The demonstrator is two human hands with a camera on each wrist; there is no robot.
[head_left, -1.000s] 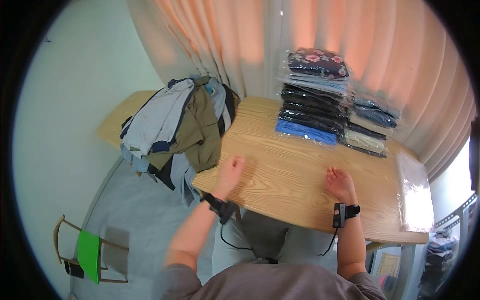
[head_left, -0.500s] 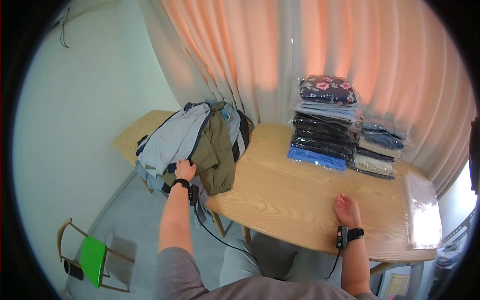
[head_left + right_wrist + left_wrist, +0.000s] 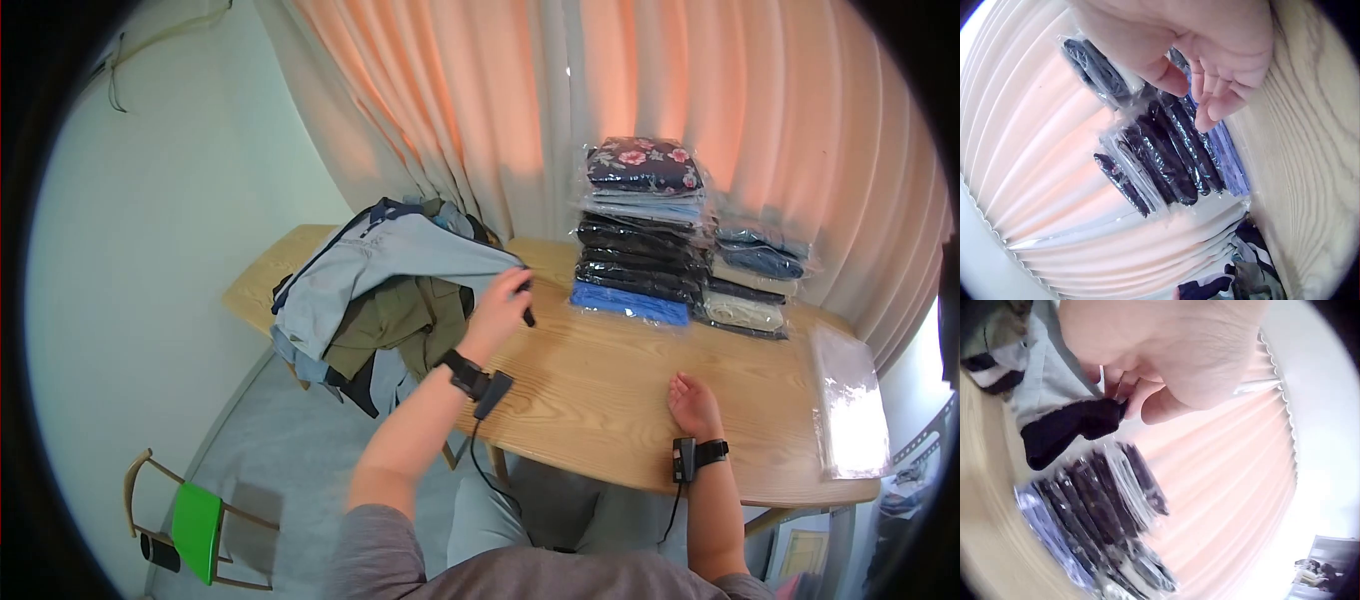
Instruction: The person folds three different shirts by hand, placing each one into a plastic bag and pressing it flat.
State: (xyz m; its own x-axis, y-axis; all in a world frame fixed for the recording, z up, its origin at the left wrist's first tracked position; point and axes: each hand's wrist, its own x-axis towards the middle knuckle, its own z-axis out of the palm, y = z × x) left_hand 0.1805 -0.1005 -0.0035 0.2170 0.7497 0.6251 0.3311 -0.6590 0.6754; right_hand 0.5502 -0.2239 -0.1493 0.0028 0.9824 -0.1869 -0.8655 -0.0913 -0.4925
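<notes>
My left hand [image 3: 497,312] pinches the dark cuff of a light grey jacket [image 3: 400,252] and holds the sleeve stretched out to the right over the table. In the left wrist view the dark cuff [image 3: 1072,428] hangs from the fingertips. The rest of the jacket lies on a heap of clothes, with olive trousers [image 3: 400,318] under it. My right hand [image 3: 694,408] rests at the table's near right part, palm turned inward, fingers loosely curled and holding nothing. Behind it stands a tall stack of bagged folded clothes [image 3: 640,255], a floral one on top and a blue one at the bottom.
A shorter stack of bagged clothes [image 3: 748,290] stands beside the tall one. Clear plastic bags [image 3: 850,405] lie at the right end of the wooden table [image 3: 590,400]. Curtains [image 3: 480,110] hang behind, and a green chair [image 3: 198,530] stands on the floor at left.
My left hand went from the table to the clothes heap, took hold of the grey jacket's sleeve, and drew it up and to the right. The right hand stayed nearly in place.
</notes>
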